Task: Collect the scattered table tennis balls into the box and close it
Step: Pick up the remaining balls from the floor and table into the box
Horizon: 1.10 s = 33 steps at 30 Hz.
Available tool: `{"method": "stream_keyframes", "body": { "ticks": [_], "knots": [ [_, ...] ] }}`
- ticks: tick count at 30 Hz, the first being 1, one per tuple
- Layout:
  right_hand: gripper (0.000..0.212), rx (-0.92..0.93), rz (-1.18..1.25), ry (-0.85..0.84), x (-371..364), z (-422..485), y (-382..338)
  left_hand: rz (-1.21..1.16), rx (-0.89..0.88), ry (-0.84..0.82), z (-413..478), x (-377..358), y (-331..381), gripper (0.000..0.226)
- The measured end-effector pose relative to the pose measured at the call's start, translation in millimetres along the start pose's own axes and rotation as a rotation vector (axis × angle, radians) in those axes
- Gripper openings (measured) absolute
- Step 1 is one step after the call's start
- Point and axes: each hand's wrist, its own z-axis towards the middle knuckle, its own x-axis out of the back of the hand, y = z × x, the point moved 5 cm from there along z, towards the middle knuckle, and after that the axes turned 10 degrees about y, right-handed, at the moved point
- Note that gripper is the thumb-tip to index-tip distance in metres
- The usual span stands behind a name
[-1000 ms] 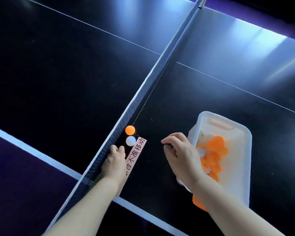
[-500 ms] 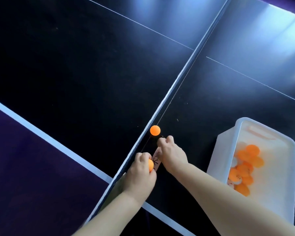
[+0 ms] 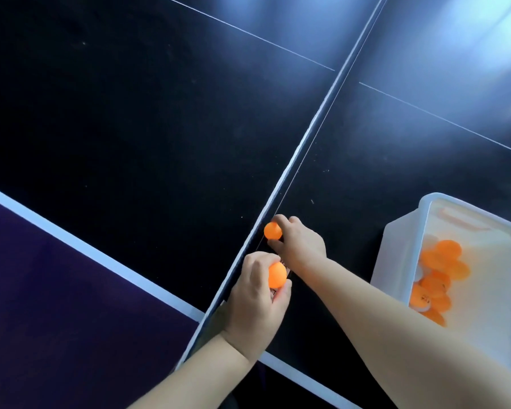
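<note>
Down at the near edge of the dark desk [image 3: 130, 128], tight against the net [image 3: 307, 137], the left hand [image 3: 255, 299] has its grip curled round an orange ball [image 3: 277, 275], fingers pinching it firmly. Just beyond, the right hand [image 3: 301, 242] has its fingertips closing on a second orange ball [image 3: 272, 230] that sits touching the net; whether it is lifted off the surface, I cannot tell. Over to the right, well apart from both hands, sits the white plastic box [image 3: 396, 261], open, with a heap of orange balls [image 3: 437, 276] and a white one or two inside. No lid is in view. I'd call this well along: these two balls go in, then the closing remains.
</note>
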Motion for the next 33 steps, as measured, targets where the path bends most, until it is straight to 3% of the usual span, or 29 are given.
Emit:
{"method": "stream_keyframes", "body": {
  "ticks": [4, 9, 11, 13, 15, 18, 24, 29, 33],
  "knots": [
    [0.032, -0.142, 0.255, 0.119, 17.0, -21.2, 13.4, -0.049, -0.008, 0.056, 4.2, 4.2, 5.0, 0.045],
    [0.032, -0.215, 0.699, 0.677, 98.4, -87.3, 46.6, -0.125, -0.030, -0.026, 13.9, -7.7, 20.5, 0.052],
    [0.037, -0.291, 0.762, 0.879, 120.9, -122.4, 73.1, -0.141, -0.046, -0.090, 16.3, -17.3, 33.6, 0.050],
    [0.042, -0.411, 0.745, 0.974, 131.1, -151.6, 105.2, -0.165, -0.097, -0.188, 16.7, -31.8, 55.3, 0.049],
    [0.048, -0.482, 0.623, 0.978, 134.5, -172.1, 135.5, -0.223, -0.115, -0.284, 15.8, -49.0, 79.7, 0.047],
    [0.056, -0.443, 0.429, 1.001, 134.3, -198.6, 164.2, -0.271, -0.180, -0.354, 9.5, -72.4, 109.5, 0.041],
    [0.040, -0.514, 0.594, 1.070, 122.3, -230.7, 190.2, -0.241, -0.292, -0.496, -11.9, -109.2, 132.3, 0.052],
    [0.055, -0.514, 0.681, 0.970, 109.4, -238.6, 204.1, -0.015, -0.131, -0.443, -21.1, -124.3, 131.9, 0.058],
    [0.055, -0.560, 0.762, 0.976, 104.0, -256.8, 227.6, 0.068, 0.070, -0.534, -33.7, -128.6, 137.1, 0.040]
  ]
}}
